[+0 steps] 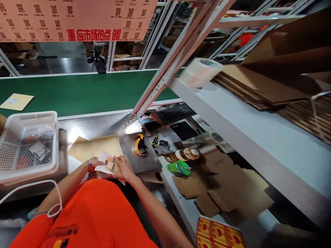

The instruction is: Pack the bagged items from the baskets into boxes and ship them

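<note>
Close to my body, over the edge of the metal bench [90, 125], both hands are closed on a small tan packet [110, 164] with a pale label and white paper around it. My left hand [94, 163] grips the white paper side. On the packet's other side is my right hand [125, 168], fingers bent against its edge. What the packet contains cannot be made out. Just beyond my hands lie yellowish paper mailers [110, 143], partly overlapping. A yellow-and-black tape dispenser [140, 146] rests on the bench to the right of them.
A white perforated basket [55, 151] with bagged items stands at left. Behind the bench runs a green conveyor belt [103, 91] carrying a mailer [17, 102]. At right, a shelf [232, 120] holds tape rolls [199, 72] and cardboard [258, 86]; below it are a keyboard [174, 112] and flattened boxes [227, 182].
</note>
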The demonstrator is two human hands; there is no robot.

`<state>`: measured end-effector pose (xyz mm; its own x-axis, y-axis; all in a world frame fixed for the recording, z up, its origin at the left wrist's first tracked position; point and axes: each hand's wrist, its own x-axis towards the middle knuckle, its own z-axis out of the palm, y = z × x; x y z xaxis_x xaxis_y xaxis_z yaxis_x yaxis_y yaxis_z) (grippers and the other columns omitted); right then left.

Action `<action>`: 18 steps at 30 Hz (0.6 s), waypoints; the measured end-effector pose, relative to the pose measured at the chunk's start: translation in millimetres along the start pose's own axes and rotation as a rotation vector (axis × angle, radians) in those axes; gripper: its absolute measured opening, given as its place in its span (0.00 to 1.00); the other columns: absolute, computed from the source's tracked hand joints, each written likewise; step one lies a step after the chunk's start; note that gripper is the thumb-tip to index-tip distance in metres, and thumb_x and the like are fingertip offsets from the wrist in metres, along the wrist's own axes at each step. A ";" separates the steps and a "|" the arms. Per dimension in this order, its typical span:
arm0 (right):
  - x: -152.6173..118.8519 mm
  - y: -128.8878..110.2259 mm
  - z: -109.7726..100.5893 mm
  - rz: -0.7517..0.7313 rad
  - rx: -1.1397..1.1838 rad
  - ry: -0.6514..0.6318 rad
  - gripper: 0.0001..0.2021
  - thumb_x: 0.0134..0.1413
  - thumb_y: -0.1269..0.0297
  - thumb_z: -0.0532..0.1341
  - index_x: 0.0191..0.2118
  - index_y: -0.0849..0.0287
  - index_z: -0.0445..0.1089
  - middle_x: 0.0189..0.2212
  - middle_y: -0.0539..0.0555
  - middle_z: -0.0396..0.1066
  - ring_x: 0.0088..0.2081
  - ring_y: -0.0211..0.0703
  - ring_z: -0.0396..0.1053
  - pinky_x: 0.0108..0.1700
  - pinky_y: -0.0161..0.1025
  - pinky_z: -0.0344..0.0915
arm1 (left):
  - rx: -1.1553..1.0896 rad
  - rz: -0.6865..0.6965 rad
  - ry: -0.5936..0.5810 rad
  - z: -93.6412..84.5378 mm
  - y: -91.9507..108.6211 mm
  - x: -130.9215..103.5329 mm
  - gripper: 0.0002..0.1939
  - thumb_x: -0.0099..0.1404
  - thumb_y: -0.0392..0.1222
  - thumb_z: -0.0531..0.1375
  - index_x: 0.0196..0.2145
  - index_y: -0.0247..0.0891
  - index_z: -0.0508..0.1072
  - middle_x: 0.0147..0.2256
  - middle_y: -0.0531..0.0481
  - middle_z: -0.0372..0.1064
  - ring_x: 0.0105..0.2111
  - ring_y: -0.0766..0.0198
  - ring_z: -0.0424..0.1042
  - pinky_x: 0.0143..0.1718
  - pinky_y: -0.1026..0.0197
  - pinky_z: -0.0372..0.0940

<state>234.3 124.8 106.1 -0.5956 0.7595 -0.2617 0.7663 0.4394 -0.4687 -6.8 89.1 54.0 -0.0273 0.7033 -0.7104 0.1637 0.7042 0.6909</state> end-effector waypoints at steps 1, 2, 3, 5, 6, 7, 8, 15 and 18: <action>-1.4 1.9 0.1 0.015 0.005 0.012 0.51 0.39 0.52 0.79 0.70 0.60 0.67 0.57 0.65 0.70 0.59 0.61 0.69 0.64 0.53 0.67 | 0.057 0.003 0.056 -4.7 -1.4 0.7 0.24 0.66 0.58 0.71 0.46 0.33 0.83 0.37 0.41 0.83 0.39 0.51 0.82 0.42 0.54 0.75; -2.5 3.9 0.2 0.031 0.010 0.026 0.49 0.40 0.53 0.79 0.69 0.61 0.69 0.57 0.65 0.70 0.58 0.61 0.69 0.63 0.53 0.68 | 0.115 0.011 0.121 -10.1 -2.6 1.7 0.23 0.68 0.57 0.69 0.48 0.33 0.82 0.40 0.39 0.83 0.42 0.50 0.83 0.44 0.54 0.75; -3.4 6.0 0.4 0.048 0.015 0.037 0.48 0.40 0.53 0.79 0.69 0.61 0.70 0.56 0.65 0.70 0.58 0.61 0.70 0.62 0.53 0.68 | 0.179 0.023 0.193 -15.8 -3.6 2.9 0.23 0.70 0.55 0.67 0.51 0.33 0.81 0.44 0.37 0.83 0.46 0.49 0.82 0.47 0.54 0.74; -4.3 10.2 2.0 0.070 0.031 0.051 0.44 0.41 0.55 0.79 0.66 0.61 0.72 0.54 0.64 0.71 0.57 0.61 0.70 0.62 0.53 0.69 | 0.334 0.057 0.322 -26.5 -5.2 6.5 0.22 0.71 0.49 0.66 0.56 0.31 0.79 0.54 0.33 0.79 0.56 0.47 0.79 0.56 0.52 0.71; -4.4 12.2 3.5 0.075 0.041 0.053 0.43 0.41 0.56 0.80 0.65 0.60 0.74 0.53 0.63 0.72 0.57 0.60 0.71 0.62 0.53 0.69 | 0.412 0.071 0.364 -30.8 -6.0 8.8 0.22 0.71 0.46 0.67 0.57 0.30 0.78 0.58 0.30 0.76 0.59 0.44 0.77 0.60 0.50 0.68; -4.4 14.0 5.6 0.077 0.054 0.054 0.42 0.40 0.56 0.80 0.64 0.59 0.75 0.53 0.62 0.72 0.57 0.60 0.71 0.62 0.52 0.69 | 0.484 0.081 0.389 -34.3 -6.9 11.2 0.21 0.70 0.43 0.66 0.57 0.28 0.78 0.60 0.28 0.74 0.60 0.42 0.75 0.62 0.49 0.67; -4.1 15.6 8.2 0.079 0.069 0.056 0.41 0.40 0.57 0.80 0.64 0.59 0.76 0.52 0.61 0.72 0.57 0.59 0.71 0.62 0.51 0.70 | 0.543 0.086 0.399 -36.9 -8.0 13.5 0.20 0.70 0.41 0.66 0.55 0.26 0.78 0.60 0.26 0.73 0.60 0.41 0.75 0.63 0.47 0.66; 7.2 20.9 30.8 0.126 0.228 0.066 0.41 0.41 0.54 0.81 0.64 0.55 0.77 0.52 0.58 0.73 0.53 0.53 0.74 0.59 0.48 0.73 | 0.621 0.108 0.367 -48.5 -16.6 17.1 0.09 0.73 0.36 0.60 0.42 0.30 0.80 0.51 0.32 0.77 0.54 0.46 0.77 0.60 0.50 0.67; 19.1 19.0 38.9 0.127 0.326 0.086 0.42 0.42 0.53 0.80 0.66 0.56 0.77 0.50 0.57 0.74 0.52 0.52 0.75 0.59 0.48 0.74 | 0.560 0.124 0.336 -42.8 -15.5 13.2 0.06 0.71 0.35 0.61 0.38 0.33 0.79 0.44 0.35 0.77 0.53 0.46 0.77 0.58 0.50 0.67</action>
<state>228.1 129.0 59.3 -0.4679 0.8416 -0.2698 0.7074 0.1737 -0.6851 -51.9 91.6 39.7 -0.2667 0.8320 -0.4864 0.6707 0.5227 0.5263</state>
